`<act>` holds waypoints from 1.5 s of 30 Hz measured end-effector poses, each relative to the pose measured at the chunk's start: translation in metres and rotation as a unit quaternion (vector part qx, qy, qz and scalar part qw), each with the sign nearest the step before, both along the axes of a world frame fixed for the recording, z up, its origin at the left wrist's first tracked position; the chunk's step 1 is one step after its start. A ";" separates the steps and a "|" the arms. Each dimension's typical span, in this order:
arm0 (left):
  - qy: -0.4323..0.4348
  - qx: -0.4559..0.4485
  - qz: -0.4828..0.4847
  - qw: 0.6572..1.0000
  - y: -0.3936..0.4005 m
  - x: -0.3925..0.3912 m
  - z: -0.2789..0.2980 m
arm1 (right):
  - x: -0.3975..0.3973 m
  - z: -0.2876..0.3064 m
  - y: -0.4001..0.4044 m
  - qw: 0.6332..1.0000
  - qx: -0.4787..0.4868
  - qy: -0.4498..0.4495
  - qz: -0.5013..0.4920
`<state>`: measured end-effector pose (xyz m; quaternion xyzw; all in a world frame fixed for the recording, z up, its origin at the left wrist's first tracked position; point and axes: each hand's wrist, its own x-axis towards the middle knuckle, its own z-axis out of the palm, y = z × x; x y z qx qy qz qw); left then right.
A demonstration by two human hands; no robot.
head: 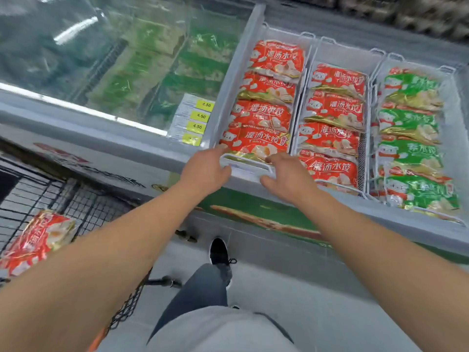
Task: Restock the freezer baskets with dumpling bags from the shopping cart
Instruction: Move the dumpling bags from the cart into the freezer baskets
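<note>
Price tags [196, 120] left of basket [247, 165]; cart [83, 207] beside.

both arms reach fwd, bare forearms, elbows low, wrists about level w/ each other. left hand [204, 171] palm down, fingers curled over the near rim of a wire basket [247, 165], thumb side toward centre. right hand [285, 175] just beside it, palm down, fingers bent over the same rim, thumb stuck out to the left; one leg in dark trousers and a black shoe [219, 252] below.
</note>
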<state>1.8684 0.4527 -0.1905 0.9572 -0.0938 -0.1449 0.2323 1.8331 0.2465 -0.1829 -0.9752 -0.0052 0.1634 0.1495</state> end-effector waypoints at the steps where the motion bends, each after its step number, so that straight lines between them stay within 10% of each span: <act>1: 0.002 0.005 0.011 1.000 0.007 -0.008 0.003 | -0.006 0.003 0.006 1.000 0.001 -0.002 0.002; 26: -0.015 -0.005 0.393 0.919 0.371 -0.310 0.042 | -0.165 0.030 0.388 0.948 0.054 -0.017 0.314; 45: 0.025 -0.054 0.362 0.930 0.585 -0.292 0.007 | -0.162 -0.032 0.589 0.969 0.021 0.099 0.224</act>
